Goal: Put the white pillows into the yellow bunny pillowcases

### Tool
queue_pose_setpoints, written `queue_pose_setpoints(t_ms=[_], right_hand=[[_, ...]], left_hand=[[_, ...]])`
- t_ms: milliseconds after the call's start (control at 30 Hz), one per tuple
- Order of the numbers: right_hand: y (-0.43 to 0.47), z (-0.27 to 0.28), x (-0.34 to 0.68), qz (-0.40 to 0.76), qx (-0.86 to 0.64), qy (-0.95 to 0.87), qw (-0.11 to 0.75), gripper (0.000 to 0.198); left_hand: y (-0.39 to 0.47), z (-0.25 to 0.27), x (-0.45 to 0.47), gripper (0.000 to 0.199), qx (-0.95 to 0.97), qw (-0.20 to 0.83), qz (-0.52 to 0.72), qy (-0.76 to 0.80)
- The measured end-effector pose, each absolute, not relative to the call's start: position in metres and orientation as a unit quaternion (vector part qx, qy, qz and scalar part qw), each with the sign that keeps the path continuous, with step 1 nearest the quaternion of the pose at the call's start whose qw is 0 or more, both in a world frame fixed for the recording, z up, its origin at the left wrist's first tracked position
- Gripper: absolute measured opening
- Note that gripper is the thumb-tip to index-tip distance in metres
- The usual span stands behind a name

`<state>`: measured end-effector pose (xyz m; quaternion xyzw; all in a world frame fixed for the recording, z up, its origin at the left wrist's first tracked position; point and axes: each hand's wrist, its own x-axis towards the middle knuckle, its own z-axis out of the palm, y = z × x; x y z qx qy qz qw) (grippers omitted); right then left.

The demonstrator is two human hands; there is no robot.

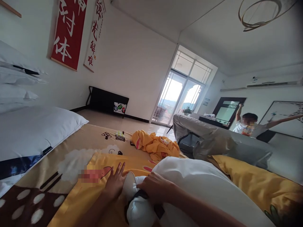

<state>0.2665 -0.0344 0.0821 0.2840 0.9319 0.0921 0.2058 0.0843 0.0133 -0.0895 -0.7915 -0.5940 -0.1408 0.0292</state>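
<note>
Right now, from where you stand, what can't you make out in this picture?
All in the head view:
- Right hand's fingertips: hidden by its own curled fingers and the bunched white pillow.
- Pink print on the yellow cloth: partly blurred by a pixelated patch.
- Red scroll's upper part: cut off by the top edge.
- Pillow stack's far side: cut off by the left edge.
</note>
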Motion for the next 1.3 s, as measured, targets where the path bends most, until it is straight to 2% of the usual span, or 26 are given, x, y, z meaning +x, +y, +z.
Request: queue_pose_setpoints(t_ms=[133,300,467,633,733,1067,1300], right_hand=[[-0.023,0.077,0.253,0.084,0.293,0.922,0.24,0.028],[0.011,0.059,0.246,0.075,0.335,0.913,0.221,0.029],[0.019,0.044,0.236,0.063,0.344,0.909,0.225,0.03],[-0.002,0.044,0.229,0.07,0.312,0.917,0.241,0.033],[-0.006,0.043,0.225,0.074,0.305,0.915,0.253,0.033],[0.04,0.033,0.229,0.022,0.402,0.898,0.18,0.035],[0.014,0.028,0.235,0.042,0.433,0.893,0.119,0.032]], left_hand=[[0.014,-0.084,0.082,0.057,-0.782,0.035,-0.155,-0.602],[0.014,-0.067,0.069,0.05,-0.806,0.006,-0.199,-0.557],[0.014,-0.05,0.061,0.052,-0.77,-0.021,-0.243,-0.589],[0.008,-0.035,0.075,0.024,-0.708,-0.029,-0.303,-0.638],[0.003,-0.029,0.083,0.016,-0.689,-0.025,-0.32,-0.65],[-0.008,-0.02,0.09,0.012,-0.746,-0.007,-0.244,-0.62],[-0.008,-0.017,0.091,0.016,-0.753,-0.008,-0.204,-0.626]])
